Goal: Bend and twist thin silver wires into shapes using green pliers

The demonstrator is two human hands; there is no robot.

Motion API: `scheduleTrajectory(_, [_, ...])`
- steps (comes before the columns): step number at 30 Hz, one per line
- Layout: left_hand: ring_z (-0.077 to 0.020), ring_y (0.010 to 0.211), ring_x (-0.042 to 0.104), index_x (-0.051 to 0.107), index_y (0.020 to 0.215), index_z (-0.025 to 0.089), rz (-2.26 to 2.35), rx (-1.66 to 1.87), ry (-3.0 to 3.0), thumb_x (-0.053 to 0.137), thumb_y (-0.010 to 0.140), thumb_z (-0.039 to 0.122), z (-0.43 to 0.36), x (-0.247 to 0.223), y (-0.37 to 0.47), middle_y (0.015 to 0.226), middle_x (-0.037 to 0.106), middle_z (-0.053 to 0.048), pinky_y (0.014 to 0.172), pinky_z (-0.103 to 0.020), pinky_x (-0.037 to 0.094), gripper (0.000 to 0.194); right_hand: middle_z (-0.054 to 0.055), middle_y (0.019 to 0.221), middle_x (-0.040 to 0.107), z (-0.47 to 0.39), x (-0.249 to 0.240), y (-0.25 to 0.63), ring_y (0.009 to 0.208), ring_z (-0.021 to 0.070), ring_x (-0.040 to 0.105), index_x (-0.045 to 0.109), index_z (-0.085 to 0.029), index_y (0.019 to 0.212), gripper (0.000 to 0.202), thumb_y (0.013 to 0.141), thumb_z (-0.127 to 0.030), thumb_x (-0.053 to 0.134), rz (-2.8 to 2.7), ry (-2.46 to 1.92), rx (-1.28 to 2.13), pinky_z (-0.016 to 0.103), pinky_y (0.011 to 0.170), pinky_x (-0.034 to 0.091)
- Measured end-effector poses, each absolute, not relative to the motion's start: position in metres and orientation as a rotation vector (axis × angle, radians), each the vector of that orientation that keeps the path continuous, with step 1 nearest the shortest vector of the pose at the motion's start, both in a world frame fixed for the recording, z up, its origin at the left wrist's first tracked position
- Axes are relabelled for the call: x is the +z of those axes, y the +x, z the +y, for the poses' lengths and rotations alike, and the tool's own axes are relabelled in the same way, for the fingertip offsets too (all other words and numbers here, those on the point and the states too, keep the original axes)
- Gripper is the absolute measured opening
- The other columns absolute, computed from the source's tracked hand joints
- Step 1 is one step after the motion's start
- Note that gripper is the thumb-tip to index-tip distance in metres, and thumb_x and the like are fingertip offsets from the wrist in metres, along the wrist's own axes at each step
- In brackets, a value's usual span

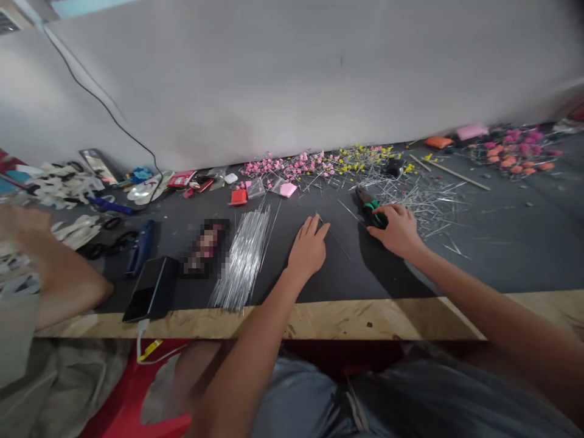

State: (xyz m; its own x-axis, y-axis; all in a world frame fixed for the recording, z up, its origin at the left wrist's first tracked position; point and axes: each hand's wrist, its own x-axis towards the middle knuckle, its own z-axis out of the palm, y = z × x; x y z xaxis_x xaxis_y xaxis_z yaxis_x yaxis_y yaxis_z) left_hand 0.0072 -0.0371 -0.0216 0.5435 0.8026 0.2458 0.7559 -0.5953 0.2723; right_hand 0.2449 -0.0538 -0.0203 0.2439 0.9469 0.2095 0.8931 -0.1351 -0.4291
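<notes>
My left hand (309, 246) rests palm down on the dark table, its fingers stretched out and nothing gripped. A single thin wire (338, 241) lies just to its right, one end close to the fingertips. My right hand (398, 230) has its thumb and fingers around the green handles of a pair of pliers (366, 202); the jaws point away from me. Left of my left hand lies a neat bundle of straight silvery wires (244, 261). A loose heap of wires (424, 207) spreads behind and right of my right hand.
Along the wall lie pink-tipped stems (292, 164), yellow-tipped stems (365, 157) and orange-tipped stems (515, 161). A black box-shaped device (152, 289) with a white cable stands near the front edge. Another person's arm (59, 267) reaches in at the left, near scissors (114, 240).
</notes>
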Motion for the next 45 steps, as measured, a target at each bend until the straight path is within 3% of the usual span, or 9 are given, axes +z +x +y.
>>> scheduleTrajectory(6, [-0.0192,0.114,0.046,0.059,0.110,0.011,1.264,0.695,2.537,0.032,0.084,0.010,0.003,-0.033,0.011,0.119,0.054,-0.012,0.099,-0.034,0.036,0.037,0.013,0.110,0.053,-0.044,-0.020,0.255,0.102,0.0318,0.048,0.053,-0.022,0.110,0.048,0.068,-0.045,0.058,-1.716,-2.146,0.204,0.043,0.081,0.038])
scheduleTrajectory(13, [-0.0181,0.095,0.049,0.066,0.090,0.018,1.391,0.778,2.474,0.045,0.083,0.019,-0.003,-0.026,0.009,0.094,0.056,-0.007,0.089,-0.034,0.039,0.021,0.009,0.094,0.061,-0.044,-0.005,0.273,0.080,0.0231,0.054,0.057,-0.021,0.102,0.040,0.067,-0.039,0.058,-1.754,-2.138,0.217,0.031,0.067,0.038])
scheduleTrajectory(17, [-0.0209,0.095,0.046,0.065,0.088,0.022,1.487,0.719,2.446,0.046,0.084,0.023,-0.005,-0.024,0.009,0.095,0.056,-0.006,0.087,-0.038,0.037,0.019,0.007,0.090,0.062,-0.052,-0.001,0.290,0.077,0.0206,0.053,0.058,-0.021,0.098,0.035,0.066,-0.038,0.059,-1.715,-2.149,0.180,0.029,0.066,0.036])
scheduleTrajectory(23, [-0.0222,0.092,0.047,0.064,0.093,0.023,1.484,0.655,2.394,0.044,0.085,0.023,-0.004,-0.025,0.008,0.096,0.059,-0.006,0.083,-0.039,0.037,0.022,0.012,0.095,0.062,-0.059,-0.012,0.312,0.085,0.0242,0.052,0.059,-0.019,0.093,0.033,0.064,-0.035,0.063,-1.752,-2.152,0.140,0.032,0.072,0.036])
scheduleTrajectory(29, [-0.0234,0.095,0.046,0.063,0.090,0.021,1.556,0.668,2.353,0.039,0.087,0.024,-0.008,-0.025,0.009,0.094,0.057,-0.009,0.084,-0.040,0.035,0.024,0.013,0.109,0.058,-0.057,-0.009,0.307,0.097,0.0305,0.048,0.061,-0.022,0.099,0.035,0.069,-0.038,0.060,-1.797,-2.233,0.003,0.042,0.079,0.032])
scheduleTrajectory(32, [-0.0231,0.093,0.047,0.061,0.089,0.020,1.552,0.691,2.360,0.039,0.087,0.023,-0.008,-0.025,0.008,0.093,0.057,-0.008,0.083,-0.040,0.036,0.022,0.010,0.108,0.060,-0.052,-0.006,0.296,0.101,0.0290,0.048,0.063,-0.021,0.097,0.030,0.073,-0.036,0.055,-1.930,-2.080,-0.010,0.044,0.086,0.031])
scheduleTrajectory(36, [-0.0193,0.089,0.051,0.059,0.087,0.017,1.465,0.899,2.210,0.042,0.085,0.018,-0.004,-0.024,0.003,0.090,0.058,-0.007,0.084,-0.035,0.038,0.018,0.010,0.103,0.063,-0.043,-0.012,0.274,0.100,0.0264,0.053,0.062,-0.019,0.101,0.031,0.076,-0.034,0.049,-2.152,-1.910,0.090,0.041,0.089,0.035])
scheduleTrajectory(40, [-0.0166,0.089,0.053,0.058,0.091,0.015,1.408,1.166,1.918,0.042,0.085,0.020,0.000,-0.023,-0.003,0.091,0.058,-0.008,0.082,-0.031,0.040,0.018,0.016,0.110,0.058,-0.032,-0.020,0.248,0.104,0.0282,0.051,0.057,-0.011,0.112,0.040,0.078,-0.029,0.046,-2.221,-1.941,0.096,0.040,0.090,0.036])
scheduleTrajectory(45, [-0.0142,0.082,0.053,0.060,0.097,0.018,1.468,1.318,1.620,0.041,0.085,0.021,0.005,-0.029,-0.010,0.095,0.057,-0.007,0.078,-0.029,0.041,0.022,0.018,0.108,0.056,-0.021,-0.020,0.219,0.104,0.0302,0.049,0.057,-0.011,0.113,0.038,0.081,-0.025,0.040,-2.233,-1.990,0.031,0.041,0.086,0.038])
